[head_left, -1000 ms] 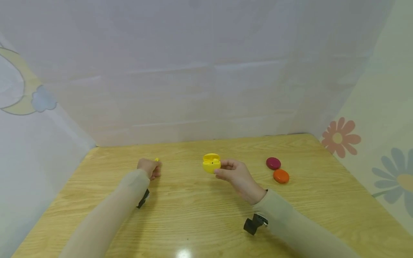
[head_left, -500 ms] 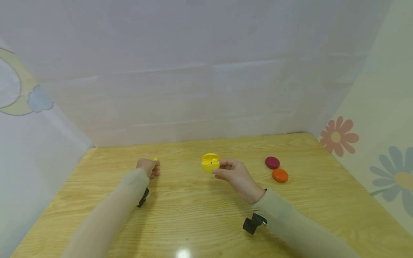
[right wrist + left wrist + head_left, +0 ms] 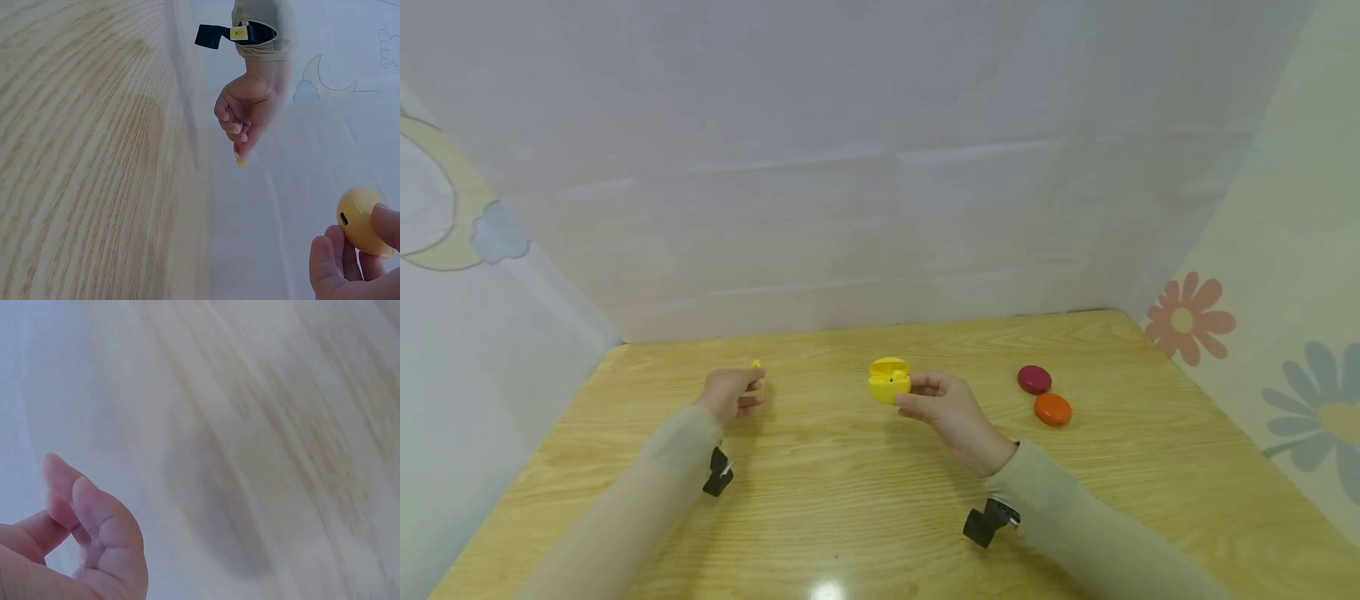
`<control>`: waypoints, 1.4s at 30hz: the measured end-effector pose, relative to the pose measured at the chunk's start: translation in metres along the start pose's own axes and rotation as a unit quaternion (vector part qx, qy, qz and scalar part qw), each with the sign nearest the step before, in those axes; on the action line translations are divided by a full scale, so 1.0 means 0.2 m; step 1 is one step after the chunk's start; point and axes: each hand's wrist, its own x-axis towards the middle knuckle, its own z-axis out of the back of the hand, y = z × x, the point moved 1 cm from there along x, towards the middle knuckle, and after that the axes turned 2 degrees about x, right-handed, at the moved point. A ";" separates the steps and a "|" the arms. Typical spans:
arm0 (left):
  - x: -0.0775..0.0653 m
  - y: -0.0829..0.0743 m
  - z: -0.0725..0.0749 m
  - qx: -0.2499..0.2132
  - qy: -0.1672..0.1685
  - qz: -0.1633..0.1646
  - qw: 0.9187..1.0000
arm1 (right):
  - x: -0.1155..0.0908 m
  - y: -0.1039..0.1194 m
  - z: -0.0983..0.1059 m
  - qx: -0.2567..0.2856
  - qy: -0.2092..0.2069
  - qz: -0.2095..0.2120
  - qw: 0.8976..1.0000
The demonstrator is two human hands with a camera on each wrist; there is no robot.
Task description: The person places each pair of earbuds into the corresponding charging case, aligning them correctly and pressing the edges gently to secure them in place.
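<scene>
My right hand point(image 3: 943, 408) holds a small round yellow earbud case point(image 3: 889, 390) above the middle of the table, thumb in front and fingers behind. The case's lid is up, and a yellow earbud point(image 3: 898, 375) shows inside at the right. In the right wrist view, the back of the case point(image 3: 357, 220) has a dark charging port. Off to the left, my left hand point(image 3: 727, 395) pinches another yellow earbud point(image 3: 756, 364) between thumb and index finger, raised over the table. The left wrist view shows curled fingers point(image 3: 106, 519), with the earbud hidden there.
A dark red round case point(image 3: 1034, 380) and an orange one point(image 3: 1053, 409) lie side by side on the wooden table point(image 3: 865, 492), right of my right hand. Pale cloth walls point(image 3: 880, 225) stand behind the table and at both sides.
My left hand has shifted a little left and turned, so the earbud shows more above its fingertips. The right hand keeps the case in nearly the same place.
</scene>
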 end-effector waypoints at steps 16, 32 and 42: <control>-0.13 -0.01 -0.04 0.027 0.024 -0.039 0.999 | 0.00 0.01 0.00 -0.003 -0.012 -0.003 1.000; -0.26 0.02 -0.10 0.033 0.030 -0.081 0.996 | 0.01 0.00 -0.01 0.002 -0.017 -0.002 1.000; -0.34 0.01 -0.19 0.034 0.015 -0.111 0.993 | 0.01 0.00 -0.02 -0.002 -0.015 -0.009 1.000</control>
